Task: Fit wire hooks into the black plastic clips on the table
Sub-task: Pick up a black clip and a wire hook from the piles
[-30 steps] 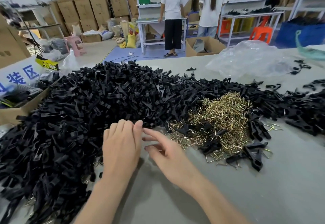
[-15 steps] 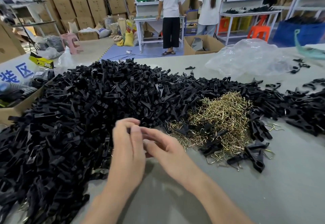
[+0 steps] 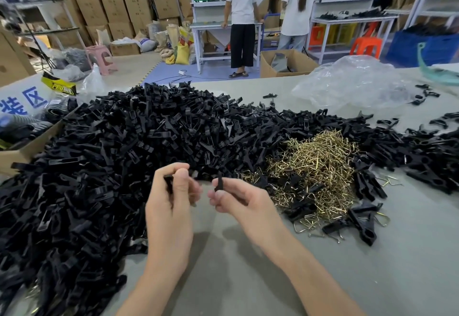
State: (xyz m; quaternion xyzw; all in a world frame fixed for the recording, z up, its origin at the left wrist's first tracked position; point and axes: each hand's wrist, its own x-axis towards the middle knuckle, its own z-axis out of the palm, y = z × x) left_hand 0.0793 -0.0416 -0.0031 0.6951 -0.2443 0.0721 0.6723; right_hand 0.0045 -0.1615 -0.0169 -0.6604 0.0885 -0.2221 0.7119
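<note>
Holding a black plastic clip (image 3: 169,183) in your left hand (image 3: 171,206), you have the fingers curled over it and the thumb pressed against it; the piece is blurred, so its shape is hard to make out. Your right hand (image 3: 248,204) pinches a second clip (image 3: 219,182) upright between thumb and forefinger, with the other fingers curled under. Your hands are near each other but apart, raised over the grey table (image 3: 248,278) just in front of the big heap of black clips (image 3: 119,146) that spreads across its left and middle. The brass-coloured wire hooks (image 3: 323,164) lie in their own pile to the right of your right hand, ringed by clips, with a few loose ones at the near edge. Whether either hand also holds a hook cannot be told. Beyond the hooks lies a crumpled clear plastic bag (image 3: 355,84), and a cardboard box (image 3: 27,151) sits at the table's left edge. Further back stand a person in a white T-shirt (image 3: 240,0) and a person with long hair (image 3: 299,2)
</note>
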